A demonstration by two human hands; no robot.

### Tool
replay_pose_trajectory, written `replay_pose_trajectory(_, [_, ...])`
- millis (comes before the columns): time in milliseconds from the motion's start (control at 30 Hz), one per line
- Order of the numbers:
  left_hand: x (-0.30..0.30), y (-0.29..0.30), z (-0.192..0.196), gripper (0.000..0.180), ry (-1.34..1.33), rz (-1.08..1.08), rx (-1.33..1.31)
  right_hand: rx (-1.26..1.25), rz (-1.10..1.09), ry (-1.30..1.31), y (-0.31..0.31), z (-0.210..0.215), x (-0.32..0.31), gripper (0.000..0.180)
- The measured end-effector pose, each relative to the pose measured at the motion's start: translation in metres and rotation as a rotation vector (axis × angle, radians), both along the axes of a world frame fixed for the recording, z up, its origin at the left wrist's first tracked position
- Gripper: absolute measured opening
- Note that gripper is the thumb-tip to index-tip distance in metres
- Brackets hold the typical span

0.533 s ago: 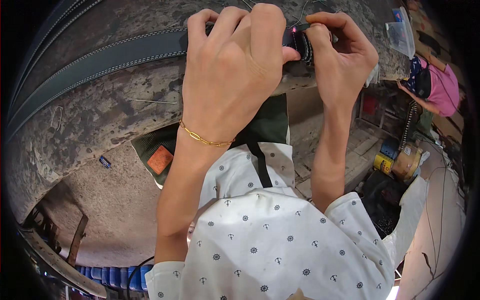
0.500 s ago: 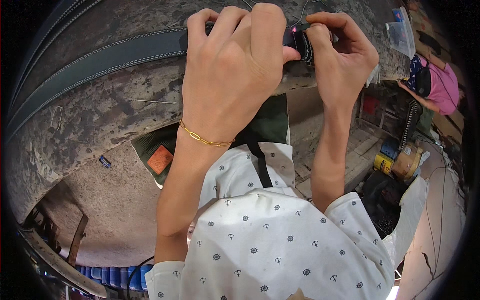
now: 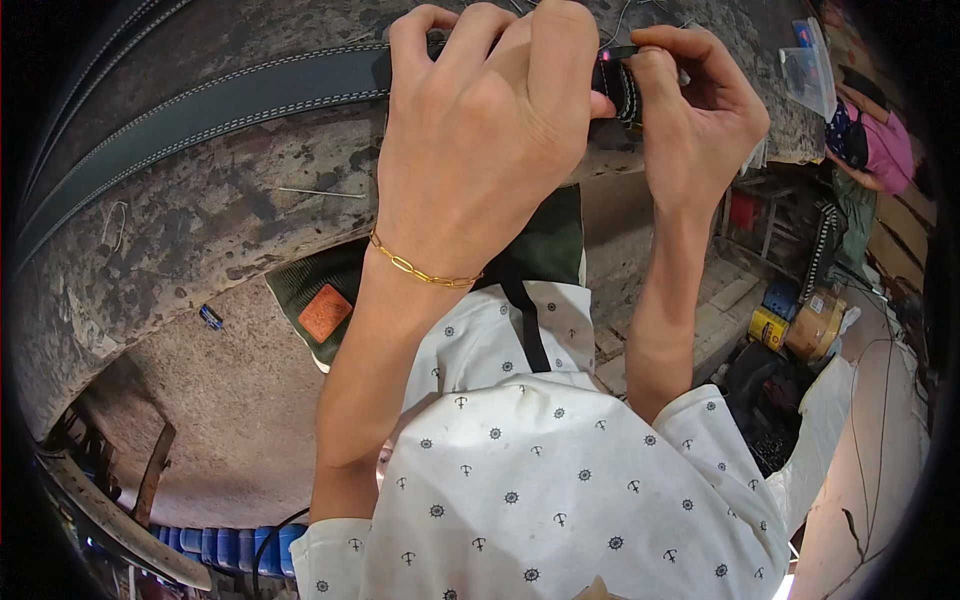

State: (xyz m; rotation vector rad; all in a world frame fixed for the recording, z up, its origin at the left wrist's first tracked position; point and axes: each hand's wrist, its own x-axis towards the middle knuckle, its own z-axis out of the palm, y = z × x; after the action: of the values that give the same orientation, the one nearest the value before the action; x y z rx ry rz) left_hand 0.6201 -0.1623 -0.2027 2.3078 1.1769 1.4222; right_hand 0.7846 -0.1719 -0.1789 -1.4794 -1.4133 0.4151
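A long dark leather belt [image 3: 230, 100] with pale stitching along its edges lies across a worn, stained workbench [image 3: 200, 220]. My left hand [image 3: 480, 130] is closed over the belt near its right end, a gold chain bracelet [image 3: 425, 272] on the wrist. My right hand [image 3: 690, 110] pinches the belt's end [image 3: 622, 85] between thumb and fingers, close beside the left hand. The part of the belt under my left hand is hidden.
A dark green apron [image 3: 330, 300] with an orange patch hangs below the bench edge. Yellow and tan containers [image 3: 800, 325] stand on the floor at right. A person in pink [image 3: 880, 140] is at the far right. Blue ribbed items [image 3: 200, 548] lie low left.
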Motion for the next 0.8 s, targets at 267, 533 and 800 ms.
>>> replay_pose_trajectory(267, [-0.002,-0.001,-0.001,0.042,0.031,0.016,-0.03,0.021,-0.047,0.01,-0.001,-0.004,0.002,0.01])
replay_pose_trajectory(533, [-0.005,0.003,-0.001,0.048,0.086,0.033,-0.056,0.031,0.001,-0.01,0.004,-0.006,0.004,0.011])
replay_pose_trajectory(800, [-0.006,0.0,0.015,0.053,0.11,0.026,-0.095,0.127,-0.013,0.988,-0.024,0.063,0.04,0.019])
